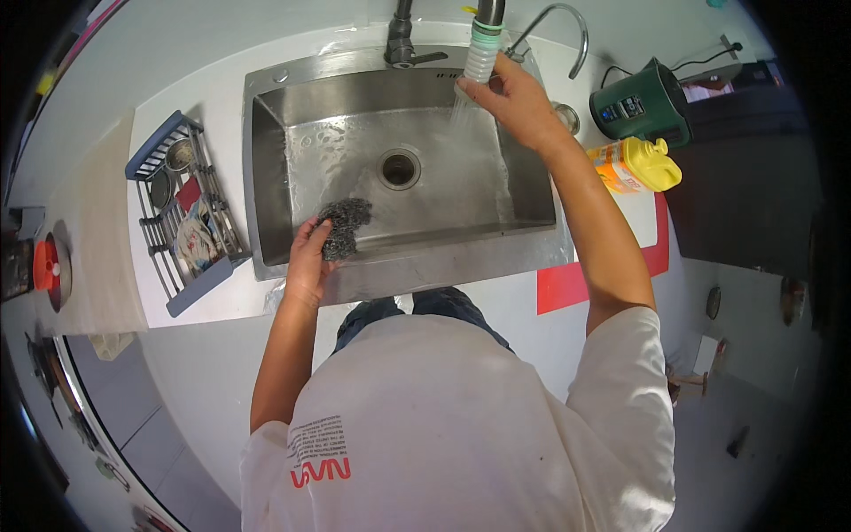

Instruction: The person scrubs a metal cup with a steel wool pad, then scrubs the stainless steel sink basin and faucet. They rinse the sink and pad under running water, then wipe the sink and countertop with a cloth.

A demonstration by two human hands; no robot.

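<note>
My left hand [311, 249] grips a grey steel wool scrubber [346, 226] over the near left corner of the stainless steel sink [459, 166]. Up at the far right of the basin, my right hand [515, 100] holds the lower end of a white ribbed faucet hose [482, 56]. Water sprays from that hose down into the sink. The basin floor is wet, with patches of droplets or suds on its left side. A round drain [399, 169] lies open near the middle.
A grey dish rack [206, 219] holding a patterned cloth and small dishes stands on the left counter. Behind the sink are a dark faucet [401, 43] and a thin curved chrome tap [585, 40]. A green electric kettle [638, 106] and yellow detergent bottle [638, 165] stand at right.
</note>
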